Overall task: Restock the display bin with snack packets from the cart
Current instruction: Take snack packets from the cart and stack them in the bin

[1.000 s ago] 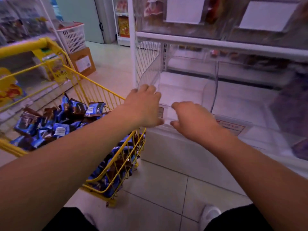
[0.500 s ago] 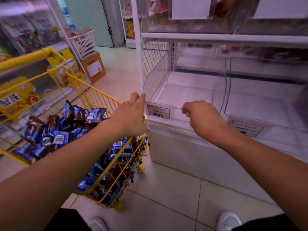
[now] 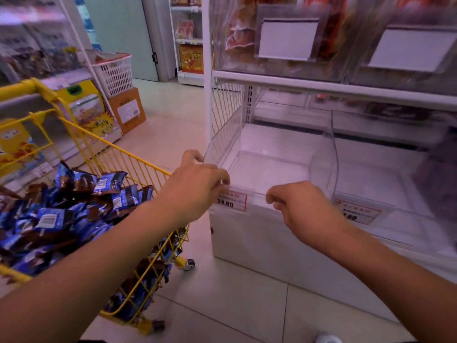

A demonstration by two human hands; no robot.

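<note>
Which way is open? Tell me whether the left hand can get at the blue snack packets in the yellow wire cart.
Probably yes: the left hand is beside the yellow wire cart, whose top is open, with the blue snack packets heaped uncovered.

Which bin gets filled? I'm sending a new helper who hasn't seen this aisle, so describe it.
Start at the white shelving unit right of the yellow cart. On its lowest shelf, take the clear display bin at the left end, beside the wire mesh side panel. It carries the red-bordered price tag reading 24.80, and both hands are at its front edge.

yellow wire cart, blue-and-brown snack packets, clear bin
</note>
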